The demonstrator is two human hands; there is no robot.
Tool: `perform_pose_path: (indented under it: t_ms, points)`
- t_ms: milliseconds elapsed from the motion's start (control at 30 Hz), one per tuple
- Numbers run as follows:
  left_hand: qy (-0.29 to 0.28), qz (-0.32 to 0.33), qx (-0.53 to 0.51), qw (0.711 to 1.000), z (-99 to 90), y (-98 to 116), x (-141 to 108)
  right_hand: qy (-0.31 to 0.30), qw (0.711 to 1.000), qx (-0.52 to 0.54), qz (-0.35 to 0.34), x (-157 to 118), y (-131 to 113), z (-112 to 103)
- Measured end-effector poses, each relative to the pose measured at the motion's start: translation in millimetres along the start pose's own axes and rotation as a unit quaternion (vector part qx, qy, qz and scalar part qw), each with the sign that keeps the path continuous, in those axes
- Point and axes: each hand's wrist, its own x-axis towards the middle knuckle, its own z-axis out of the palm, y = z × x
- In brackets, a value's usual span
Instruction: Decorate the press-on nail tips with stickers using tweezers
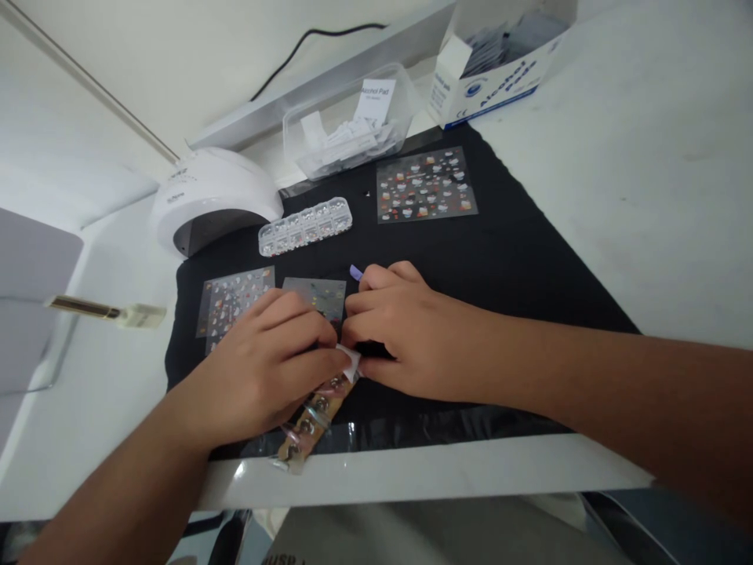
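A tan strip with several shiny nail-like pieces across it lies slanted at the near edge of the black mat. My left hand is closed over its upper end, thumb and fingers pinching a small white pad. My right hand touches the pad's right side with its thumb and nearest fingers curled in. A small purple-tipped thing sticks out beyond the right hand's fingers; the rest of it is hidden.
Sticker sheets lie on the mat, beside a clear compartment case. Behind stand a white lamp, a clear tub of packets and an alcohol pad box. A brush is at the left.
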Motion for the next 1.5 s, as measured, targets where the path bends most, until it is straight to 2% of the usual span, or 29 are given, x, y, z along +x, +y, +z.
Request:
perform_pose_path:
  t_ms: [367, 600, 900, 1500]
  points:
    - [0.01, 0.004, 0.017, 1.0, -0.7, 0.4, -1.7, 0.001, 1.0, -0.006, 0.005, -0.3, -0.2, -0.7]
    - [0.038, -0.007, -0.024, 0.999, -4.2, 1.2, -7.6, 0.012, 1.0, -0.002, -0.004, -2.0, 1.3, -0.8]
    - [-0.003, 0.011, -0.002, 1.0, -4.0, 7.9, 1.2, 0.02, 1.0, 0.0, -0.004, -2.1, 1.0, 0.7]
    - [0.008, 0.001, 0.009, 1.0, -4.6, 2.9, -3.2, -0.001, 1.0, -0.009, 0.006, -1.2, -0.6, -1.3]
